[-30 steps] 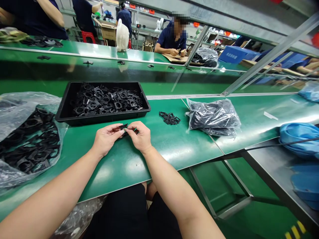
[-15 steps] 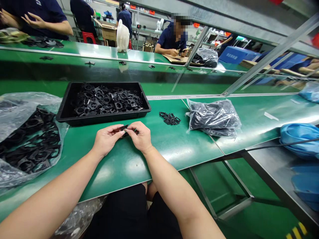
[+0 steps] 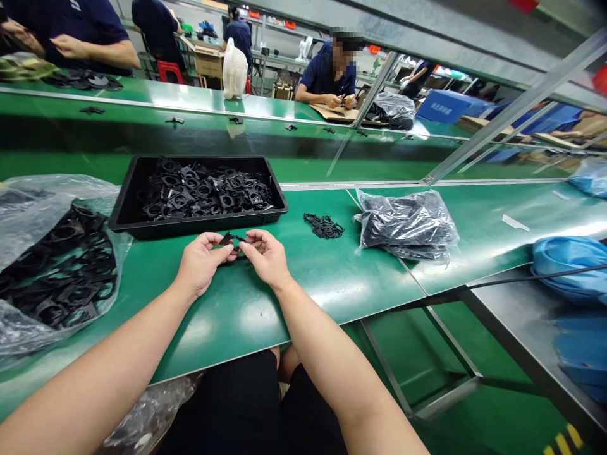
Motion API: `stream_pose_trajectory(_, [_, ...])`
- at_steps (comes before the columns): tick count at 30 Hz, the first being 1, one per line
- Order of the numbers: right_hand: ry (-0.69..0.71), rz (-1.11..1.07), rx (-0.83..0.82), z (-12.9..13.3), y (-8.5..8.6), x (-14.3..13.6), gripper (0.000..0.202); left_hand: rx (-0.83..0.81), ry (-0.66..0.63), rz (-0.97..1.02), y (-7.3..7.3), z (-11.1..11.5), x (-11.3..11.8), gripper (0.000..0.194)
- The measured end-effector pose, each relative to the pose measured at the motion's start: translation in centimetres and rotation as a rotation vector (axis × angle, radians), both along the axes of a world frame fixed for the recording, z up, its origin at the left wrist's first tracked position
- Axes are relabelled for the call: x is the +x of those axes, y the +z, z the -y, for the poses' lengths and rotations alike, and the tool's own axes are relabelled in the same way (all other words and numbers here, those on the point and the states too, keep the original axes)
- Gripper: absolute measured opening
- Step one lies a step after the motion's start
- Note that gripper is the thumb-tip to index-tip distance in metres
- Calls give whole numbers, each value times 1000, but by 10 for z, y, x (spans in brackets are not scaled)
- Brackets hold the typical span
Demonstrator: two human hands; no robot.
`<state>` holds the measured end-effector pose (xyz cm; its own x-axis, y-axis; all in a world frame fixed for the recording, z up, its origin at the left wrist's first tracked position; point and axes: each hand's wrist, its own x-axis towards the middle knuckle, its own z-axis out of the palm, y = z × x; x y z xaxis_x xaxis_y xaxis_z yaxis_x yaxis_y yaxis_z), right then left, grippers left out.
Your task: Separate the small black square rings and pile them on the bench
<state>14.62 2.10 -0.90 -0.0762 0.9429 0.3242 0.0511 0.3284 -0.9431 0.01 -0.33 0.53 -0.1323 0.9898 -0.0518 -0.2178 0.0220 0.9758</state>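
Observation:
Between both hands, just in front of the tray, is a small black part (image 3: 231, 239). My left hand (image 3: 203, 260) pinches its left side with thumb and fingers. The right side is gripped by my right hand (image 3: 265, 256), its thumb close to the left one. Behind them a black tray (image 3: 199, 224) holds a heap of black plastic pieces (image 3: 203, 189). Thin black rings (image 3: 324, 225) lie in a small pile to the right of the hands. An open clear bag (image 3: 118, 253) with flat black parts (image 3: 71, 272) rests at the left.
A sealed bag of black parts (image 3: 405, 221) lies right on the green table (image 3: 313, 284). Beyond it, a conveyor belt (image 3: 199, 136) carries several small black parts. A metal post (image 3: 512, 104) slants at the right. People sit across the line. Blue cloth (image 3: 569, 262) lies far right.
The black part has turned between my fingers and shows more clearly, and my fingertips have shifted slightly apart. Small parts on the belt have moved slightly right.

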Motion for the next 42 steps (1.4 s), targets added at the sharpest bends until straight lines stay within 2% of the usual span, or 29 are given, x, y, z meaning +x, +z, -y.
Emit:
stream_pose_trajectory(3, [15,59,20,1,-1,0,24,-6,-54,5,1,1,0,36])
stream_pose_trajectory(7, [-16,154,100,1,-4,2,18,15,-130,-10,1,3,1,51])
stream_pose_trajectory(14, [-82,256,211,2,-1,3,10,6,-99,-78,-3,2,0,52])
stream_pose_trajectory(20, [-91,286,313,3,3,4,12,17,-86,-147,-4,4,0,50])
stream_pose_trajectory(26, [-91,313,317,4,4,4,13,48,-78,-217,-5,5,-1,49])
stream_pose_trajectory(33, [-88,292,446,4,5,4,12,114,-86,-279,-7,5,-1,47])
stream_pose_trajectory(37, [-65,243,349,3,5,4,10,148,-71,-320,-7,5,-1,44])
stream_pose_trajectory(42, [4,16,13,1,3,2,16,112,-94,-286,-6,4,-2,44])
